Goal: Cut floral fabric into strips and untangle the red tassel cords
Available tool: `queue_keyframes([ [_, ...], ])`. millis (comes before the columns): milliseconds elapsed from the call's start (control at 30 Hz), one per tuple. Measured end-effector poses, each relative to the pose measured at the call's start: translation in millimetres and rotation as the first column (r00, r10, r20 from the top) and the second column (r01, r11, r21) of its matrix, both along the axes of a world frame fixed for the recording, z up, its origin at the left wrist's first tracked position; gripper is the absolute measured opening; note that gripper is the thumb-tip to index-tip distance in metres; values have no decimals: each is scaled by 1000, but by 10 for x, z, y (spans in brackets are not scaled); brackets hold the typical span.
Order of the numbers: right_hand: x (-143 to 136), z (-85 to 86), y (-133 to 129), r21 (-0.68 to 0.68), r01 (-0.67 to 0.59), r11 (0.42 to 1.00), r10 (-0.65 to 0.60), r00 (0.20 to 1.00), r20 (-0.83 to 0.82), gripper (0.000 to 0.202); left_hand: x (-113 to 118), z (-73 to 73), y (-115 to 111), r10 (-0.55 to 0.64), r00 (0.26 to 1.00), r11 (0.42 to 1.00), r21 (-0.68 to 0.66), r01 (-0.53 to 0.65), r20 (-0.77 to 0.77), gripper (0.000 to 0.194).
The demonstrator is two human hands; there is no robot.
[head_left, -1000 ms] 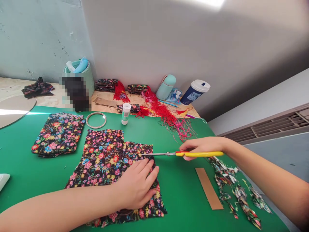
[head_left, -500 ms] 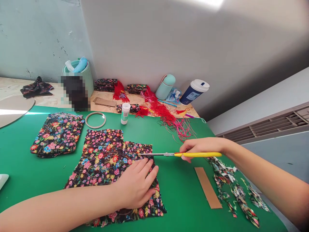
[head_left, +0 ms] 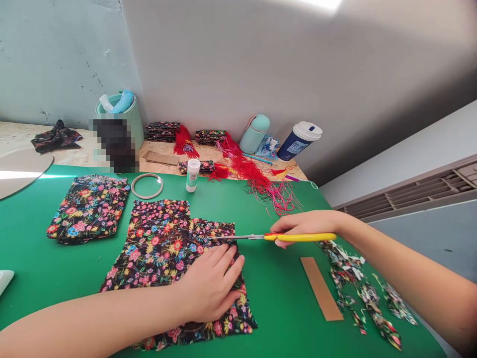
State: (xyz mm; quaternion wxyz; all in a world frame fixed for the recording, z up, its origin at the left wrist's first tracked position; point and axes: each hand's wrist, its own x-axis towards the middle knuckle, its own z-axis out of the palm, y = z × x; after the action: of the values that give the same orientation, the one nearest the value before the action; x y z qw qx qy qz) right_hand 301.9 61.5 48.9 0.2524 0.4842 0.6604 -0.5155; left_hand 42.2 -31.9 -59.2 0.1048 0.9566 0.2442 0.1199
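Note:
A black floral cloth (head_left: pixel 156 238) lies spread on the green mat, with a step cut out of its upper right corner. Flat on its right part rests my left hand (head_left: pixel 212 283), fingers stretched out and pressing the fabric down. My right hand (head_left: pixel 294 228) is closed around the yellow handles of a pair of scissors (head_left: pixel 305 237). The blades point left and reach over the cloth's right edge, just above my left fingertips. Whether the lower blade is under the fabric is hard to see.
Folded floral cloth (head_left: pixel 89 206) lies left, beside a clear round disc (head_left: pixel 147 186). A glue stick (head_left: pixel 192 175) stands behind the cloth. At right are a cardboard strip (head_left: pixel 321 288) and fabric scraps (head_left: pixel 368 293). Red tassels (head_left: pixel 249 171), a flask (head_left: pixel 255 134) and a cup (head_left: pixel 300 141) line the back.
My right hand and the scissors have shifted slightly left, the blades reaching further over the cloth. My left hand has stayed in place.

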Motion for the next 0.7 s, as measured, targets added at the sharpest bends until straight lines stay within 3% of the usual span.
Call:
queue_keyframes([
  [300, 2, 4, -8, 3, 42, 999, -42, 999, -30, 41, 0, 2, 4, 1, 1000, 1000, -3, -1, -4, 57],
  [700, -27, 11, 0, 27, -35, 999, 35, 999, -4, 41, -8, 18, 7, -16, 1000, 1000, 15, 16, -23, 57],
])
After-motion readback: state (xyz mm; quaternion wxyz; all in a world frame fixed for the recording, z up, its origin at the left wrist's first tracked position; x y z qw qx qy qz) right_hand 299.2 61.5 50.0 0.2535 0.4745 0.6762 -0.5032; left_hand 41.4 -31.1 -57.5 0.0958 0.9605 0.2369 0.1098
